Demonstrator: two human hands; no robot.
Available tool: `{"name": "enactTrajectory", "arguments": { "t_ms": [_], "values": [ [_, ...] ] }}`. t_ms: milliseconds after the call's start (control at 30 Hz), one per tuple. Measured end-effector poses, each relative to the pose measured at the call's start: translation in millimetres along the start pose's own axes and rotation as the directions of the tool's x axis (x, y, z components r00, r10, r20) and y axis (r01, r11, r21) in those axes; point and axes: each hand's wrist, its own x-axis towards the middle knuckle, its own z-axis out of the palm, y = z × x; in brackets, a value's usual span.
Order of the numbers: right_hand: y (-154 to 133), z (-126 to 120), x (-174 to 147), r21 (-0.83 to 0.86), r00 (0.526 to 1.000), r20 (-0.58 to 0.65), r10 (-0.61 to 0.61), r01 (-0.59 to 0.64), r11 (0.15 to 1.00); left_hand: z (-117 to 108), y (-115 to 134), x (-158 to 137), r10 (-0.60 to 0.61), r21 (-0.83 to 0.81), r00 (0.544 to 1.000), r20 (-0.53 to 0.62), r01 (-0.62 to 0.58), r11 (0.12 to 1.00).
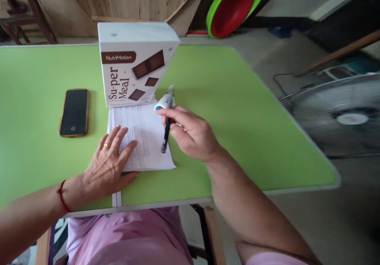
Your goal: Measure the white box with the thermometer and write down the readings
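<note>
Pink clothing fills the bottom of the view, below the near edge of a green table (pixel 237 110). On it, the person's left hand (pixel 108 164) lies flat, fingers spread, on a printed sheet of paper (pixel 148 138). Beside it, the right hand (pixel 190 132) pinches a dark pen (pixel 165 136) over the sheet. Behind stands a white box (pixel 133 65), with a phone (pixel 74 112) to its left.

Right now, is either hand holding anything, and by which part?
The right hand pinches a black pen near its upper end, tip pointing down over the paper. The left hand holds nothing; it lies flat on the paper.
</note>
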Motion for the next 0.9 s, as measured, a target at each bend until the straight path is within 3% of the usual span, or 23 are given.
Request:
{"name": "enactTrajectory", "arguments": {
  "t_ms": [100, 167, 267, 367, 533, 667, 900],
  "values": [
    [-0.2, -10.9, -4.3, 0.108, 0.983, -0.179, -0.047, 0.067, 0.992, -3.1, -8.4, 3.2, -0.036, -0.055, 0.999, -0.023, 0.035, 0.998],
    [1.6, -11.8, -8.9, 0.038, 0.973, -0.231, 0.004, 0.005, 0.999, -6.0, -16.1, 6.1, -0.076, -0.155, 0.996, -0.051, 0.067, 0.986],
    [7.8, -2.6, -18.1, -0.194, 0.978, -0.184, 0.101, -0.137, 0.971, -8.2, -26.9, 9.4, -0.235, -0.374, 0.967, -0.094, 0.184, 0.909],
    [15.1, 11.5, -28.3, -0.363, 0.976, -0.186, 0.114, -0.176, 0.915, -5.6, -32.3, 9.3, -0.39, -0.554, 0.919, -0.066, 0.291, 0.78],
    [18.0, 22.7, -37.0, -0.495, 0.976, -0.131, 0.172, -0.215, 0.842, 5.5, -32.9, 5.6, -0.46, -0.664, 0.888, 0.015, 0.353, 0.66],
    [15.5, 25.0, -37.4, -0.456, 0.981, -0.108, 0.16, -0.192, 0.869, 10.9, -34.2, 4.6, -0.481, -0.738, 0.876, -0.025, 0.308, 0.6],
    [14.8, 32.8, -40.8, -0.264, 0.974, -0.171, 0.149, -0.191, 0.946, 8.4, -35.5, 5.4, -0.447, -0.659, 0.894, -0.022, 0.323, 0.68]
  ]
}}
